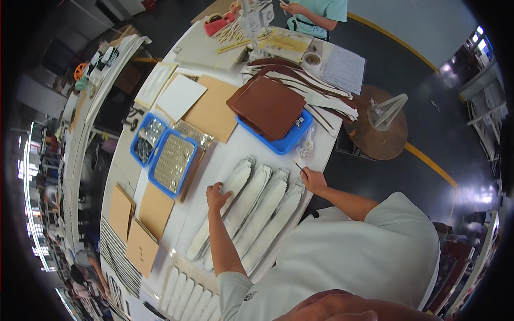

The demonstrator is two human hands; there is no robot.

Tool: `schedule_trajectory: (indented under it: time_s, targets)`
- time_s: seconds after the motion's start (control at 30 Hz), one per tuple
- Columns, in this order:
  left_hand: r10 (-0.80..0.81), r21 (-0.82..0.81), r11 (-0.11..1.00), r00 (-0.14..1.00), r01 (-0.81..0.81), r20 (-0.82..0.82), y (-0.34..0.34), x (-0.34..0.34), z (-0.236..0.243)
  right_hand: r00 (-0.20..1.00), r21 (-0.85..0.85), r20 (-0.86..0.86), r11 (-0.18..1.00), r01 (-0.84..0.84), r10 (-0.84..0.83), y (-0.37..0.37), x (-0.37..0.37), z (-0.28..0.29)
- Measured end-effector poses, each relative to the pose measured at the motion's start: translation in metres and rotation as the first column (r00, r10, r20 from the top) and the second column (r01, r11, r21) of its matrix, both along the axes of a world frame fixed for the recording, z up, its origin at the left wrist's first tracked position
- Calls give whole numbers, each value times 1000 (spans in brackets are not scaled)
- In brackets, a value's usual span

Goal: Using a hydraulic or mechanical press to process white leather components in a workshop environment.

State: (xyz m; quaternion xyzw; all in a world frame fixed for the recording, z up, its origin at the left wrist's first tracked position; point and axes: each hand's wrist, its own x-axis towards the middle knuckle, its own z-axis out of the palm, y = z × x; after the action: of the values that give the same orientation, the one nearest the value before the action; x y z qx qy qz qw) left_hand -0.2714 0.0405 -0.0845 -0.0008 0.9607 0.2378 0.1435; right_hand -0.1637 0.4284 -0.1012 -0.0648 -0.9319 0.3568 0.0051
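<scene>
Several stacks of long white strips (249,203) with rounded, ragged far ends lie side by side before me. My left hand (217,197) rests at the left edge of the leftmost stack, thumb apart from the bent fingers. Nothing shows between them. My right hand (315,182) is closed around a thin dark stick-like tool (299,166) with a pale tip, just past the far end of the rightmost stack. The tool's exact kind is too small to make out. Beyond it lies a small clear plastic bag (305,145).
A blue tray (278,145) bears brown sheets (267,104). Blue bins (172,160) with small metal parts stand left, near tan boards (211,107). More white strips (187,297) lie lower left. A round brown stool (393,139) stands right; another person (321,16) is across the table.
</scene>
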Motion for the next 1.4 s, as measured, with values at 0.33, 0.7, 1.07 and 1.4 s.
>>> schedule_trajectory:
  time_s: [0.33, 0.7, 1.07, 1.4]
  targets:
    - [-144, -285, 942, 980, 179, 138, 44, -5, 29, 999, -21, 5, 999, -38, 38, 4, 0, -6]
    - [4, -33, 999, 972, 4, 235, 4, 3, 48, 998, -54, -45, 998, -39, 36, -1, -6, -3]
    - [418, 541, 747, 906, -387, 70, -112, 99, 220, 996, -193, -69, 980, 42, -56, -23, -20, 26]
    - [298, 614, 730, 949, -298, 107, -70, 119, 191, 805, -989, 126, 132, 61, 579, -224, -50, 142]
